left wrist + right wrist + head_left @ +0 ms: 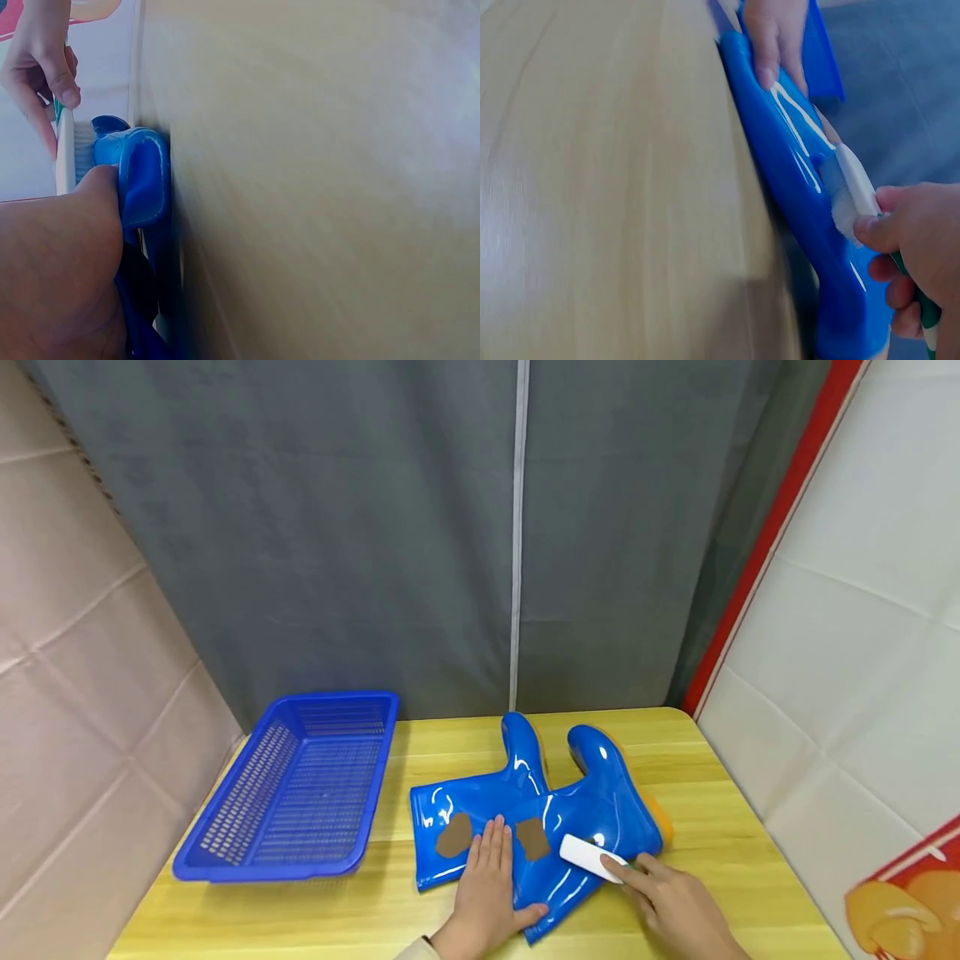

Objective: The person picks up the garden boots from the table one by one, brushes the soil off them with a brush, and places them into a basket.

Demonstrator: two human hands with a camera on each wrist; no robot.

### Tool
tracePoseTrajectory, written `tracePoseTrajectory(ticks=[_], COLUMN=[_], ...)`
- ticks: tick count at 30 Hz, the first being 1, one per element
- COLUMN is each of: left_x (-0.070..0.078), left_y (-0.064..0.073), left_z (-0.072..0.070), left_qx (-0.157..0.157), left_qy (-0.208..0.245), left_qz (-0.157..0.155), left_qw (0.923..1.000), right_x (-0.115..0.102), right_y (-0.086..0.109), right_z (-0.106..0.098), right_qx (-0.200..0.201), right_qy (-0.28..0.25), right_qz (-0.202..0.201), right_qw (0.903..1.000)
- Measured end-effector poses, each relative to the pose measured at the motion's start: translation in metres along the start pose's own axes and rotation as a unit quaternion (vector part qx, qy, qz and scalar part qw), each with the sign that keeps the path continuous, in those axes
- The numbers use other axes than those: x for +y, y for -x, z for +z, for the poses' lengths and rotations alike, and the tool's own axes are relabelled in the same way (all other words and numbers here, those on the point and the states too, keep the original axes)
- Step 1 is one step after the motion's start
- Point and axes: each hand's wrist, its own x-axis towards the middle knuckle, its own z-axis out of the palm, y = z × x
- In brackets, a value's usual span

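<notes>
Two glossy blue rain boots lie on their sides, the near boot [615, 810] overlapping the shaft of the far boot [480, 793]. Each shaft bears a brown patch, one on the far boot [454, 836] and one on the near boot [532, 839]. My left hand [487, 881] presses on the boots with straight fingers, thumb on the near shaft. In my right hand [671, 897] I grip a scrub brush [588, 857] with a white head and green-and-white handle. Its pale bristles [840, 206] rest against the near boot's shaft in the right wrist view.
A blue plastic basket [360, 843] with perforated sides stands at the left of the wooden table [750, 893]. A grey curtain [375, 543] hangs behind the table, and a white wall panel [847, 693] rises on the right.
</notes>
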Motion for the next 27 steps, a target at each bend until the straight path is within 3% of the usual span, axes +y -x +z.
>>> tracePoseTrajectory(ticks=[4, 15, 21, 27], left_x=[0.001, 0.002, 0.0, 0.0], left_y=[-0.001, -0.001, 0.0, 0.0], left_z=[0.0, 0.0, 0.001, 0.001], left_qx=[0.005, 0.004, 0.003, 0.003], left_qy=[-0.003, 0.0, -0.007, -0.005], left_qz=[0.005, 0.006, 0.003, 0.003], left_qw=[1.0, 1.0, 1.0, 1.0], right_x=[0.002, 0.027, 0.024, 0.013], right_y=[-0.004, -0.008, -0.014, -0.013], right_z=[0.001, -0.014, -0.012, -0.008], right_qx=[0.024, 0.094, 0.066, 0.018], right_qy=[-0.001, -0.007, -0.046, -0.099], right_qz=[-0.008, 0.016, 0.046, 0.052], right_qw=[0.9997, 0.9954, 0.9956, 0.9936])
